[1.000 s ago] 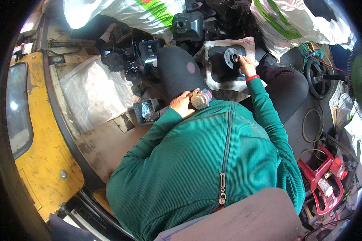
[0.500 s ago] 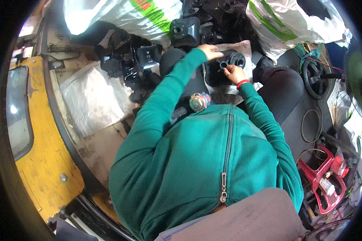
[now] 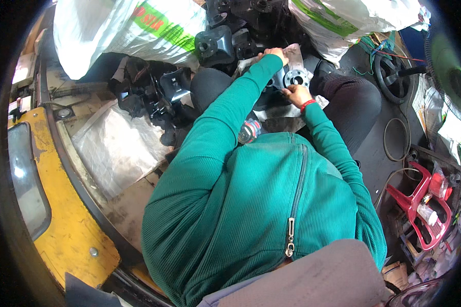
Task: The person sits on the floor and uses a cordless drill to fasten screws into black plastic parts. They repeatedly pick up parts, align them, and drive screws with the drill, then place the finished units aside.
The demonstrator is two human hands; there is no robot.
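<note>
A black moulded plastic part with a round flange (image 3: 296,78) around a central hole lies between my legs. Small holes ring the flange, and light glints off its face. At the part's far side, my left hand (image 3: 275,53) is closed with its fingers curled over the edge; the forearm covers some of the part. My right hand (image 3: 298,95), with a red band at the wrist, is closed on the near edge, thumb and fingers pressed together. A pale, stained sheet (image 3: 287,124) lies beneath the part.
Several black plastic parts (image 3: 214,46) are heaped beyond my knees and at the left. White sacks with green stripes (image 3: 164,30) (image 3: 338,25) stand at both sides. At the right are a fan (image 3: 448,77), a black wheel (image 3: 392,77) and a red plastic frame (image 3: 415,204). A yellow panel (image 3: 71,220) stands left.
My left hand has gone from hovering open to gripping the part's far edge. The part has tilted, and its flange now catches the light. The whole view has shifted slightly.
</note>
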